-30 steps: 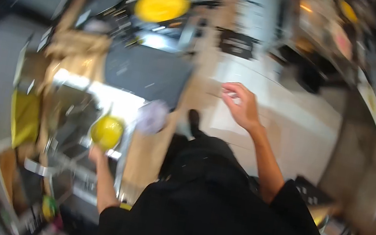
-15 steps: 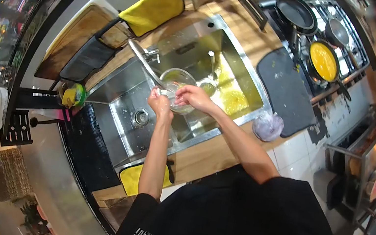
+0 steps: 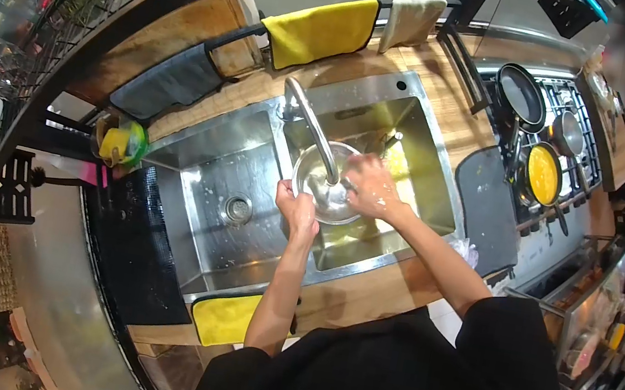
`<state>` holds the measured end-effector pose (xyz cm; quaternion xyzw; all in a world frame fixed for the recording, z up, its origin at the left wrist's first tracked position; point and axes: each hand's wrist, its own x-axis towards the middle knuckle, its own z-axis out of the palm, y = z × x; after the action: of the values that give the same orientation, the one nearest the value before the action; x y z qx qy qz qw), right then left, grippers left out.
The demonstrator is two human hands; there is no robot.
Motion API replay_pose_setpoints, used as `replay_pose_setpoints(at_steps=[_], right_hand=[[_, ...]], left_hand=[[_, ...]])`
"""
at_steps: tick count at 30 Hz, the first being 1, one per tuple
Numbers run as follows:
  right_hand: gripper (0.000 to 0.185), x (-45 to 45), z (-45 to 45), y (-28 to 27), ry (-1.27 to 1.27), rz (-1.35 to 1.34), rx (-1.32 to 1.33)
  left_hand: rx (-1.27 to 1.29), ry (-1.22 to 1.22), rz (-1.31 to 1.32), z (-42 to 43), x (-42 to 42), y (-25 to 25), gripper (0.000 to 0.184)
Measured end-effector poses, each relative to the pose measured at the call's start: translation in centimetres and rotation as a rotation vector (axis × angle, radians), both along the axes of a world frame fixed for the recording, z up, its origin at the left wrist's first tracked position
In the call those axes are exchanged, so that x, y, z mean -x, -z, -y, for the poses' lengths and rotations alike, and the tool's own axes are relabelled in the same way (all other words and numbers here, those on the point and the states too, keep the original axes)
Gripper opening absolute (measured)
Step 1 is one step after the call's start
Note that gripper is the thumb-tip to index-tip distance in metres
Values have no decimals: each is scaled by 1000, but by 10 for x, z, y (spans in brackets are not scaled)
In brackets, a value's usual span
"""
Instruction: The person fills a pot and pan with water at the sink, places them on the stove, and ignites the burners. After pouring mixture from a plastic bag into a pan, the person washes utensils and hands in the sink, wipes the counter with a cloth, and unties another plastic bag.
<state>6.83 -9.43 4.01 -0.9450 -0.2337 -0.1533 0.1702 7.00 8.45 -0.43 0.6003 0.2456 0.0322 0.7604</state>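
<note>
A clear round bowl point(image 3: 327, 206) is under the curved metal faucet point(image 3: 311, 116), over the right basin of the steel sink point(image 3: 440, 146). My left hand point(image 3: 298, 211) is closed on the bowl's near-left rim. At the bowl's right side, my right hand point(image 3: 371, 188) is wet, with pale flecks on its back and fingers bent over the rim. Whether its fingers grip anything is blurred. Yellowish residue lies in the right basin below.
Left of the bowl is the other basin with a drain point(image 3: 237, 210). A dark board point(image 3: 488, 208) lies right of the sink, beside a stove with a pan of yellow food point(image 3: 543, 174). Yellow cloths hang on the rear rail point(image 3: 323, 32) and front edge point(image 3: 225, 319).
The view has turned, so the sink shows more upright. My right hand has moved apart from my left, to the bowl's right side. The bowl now sits directly under the faucet.
</note>
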Motion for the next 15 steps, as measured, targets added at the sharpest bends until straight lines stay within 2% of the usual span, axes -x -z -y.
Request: replay_pose_setpoints(at_steps=[1, 2, 3, 4, 6, 7, 8, 10, 11, 12, 13, 14, 15], right_hand=[[35, 1, 6, -2, 1, -1, 14], [37, 6, 12, -3, 253, 51, -145], [39, 13, 18, -3, 507, 103, -306], [39, 20, 28, -5, 510, 102, -300], [41, 40, 53, -11, 629, -1038, -583], [39, 52, 57, -10, 614, -1124, -810], [39, 50, 64, 10, 605, -1121, -814], [39, 40, 79, 61, 552, -974, -719], [40, 30, 68, 55, 606, -993, -919], [41, 17, 55, 76, 646, -948, -985], [45, 7, 42, 80, 635, -1042, -1112], [46, 0, 26, 88, 661, -1040, -1069], [45, 1, 11, 95, 618, -1050, -999]], left_hand=[[-14, -38, -47, 11, 6, 7, 20], [-30, -75, -97, 19, 13, 12, 19], [-21, 32, -173, 23, 18, 18, 21], [-16, 36, -175, 25, 18, 28, 21], [-173, 298, -129, 31, 13, 50, 28], [-242, 138, -78, 41, 9, 60, 31], [-249, 133, -72, 45, 0, 68, 31], [-507, 209, 16, 42, -21, 61, 33], [-586, 347, 103, 34, -26, 42, 31], [-662, 481, 200, 28, -36, 18, 31], [-835, 459, 241, 22, -45, 4, 31], [-885, 381, 297, 9, -54, 12, 28], [-1040, 445, 248, -1, -50, -13, 24]])
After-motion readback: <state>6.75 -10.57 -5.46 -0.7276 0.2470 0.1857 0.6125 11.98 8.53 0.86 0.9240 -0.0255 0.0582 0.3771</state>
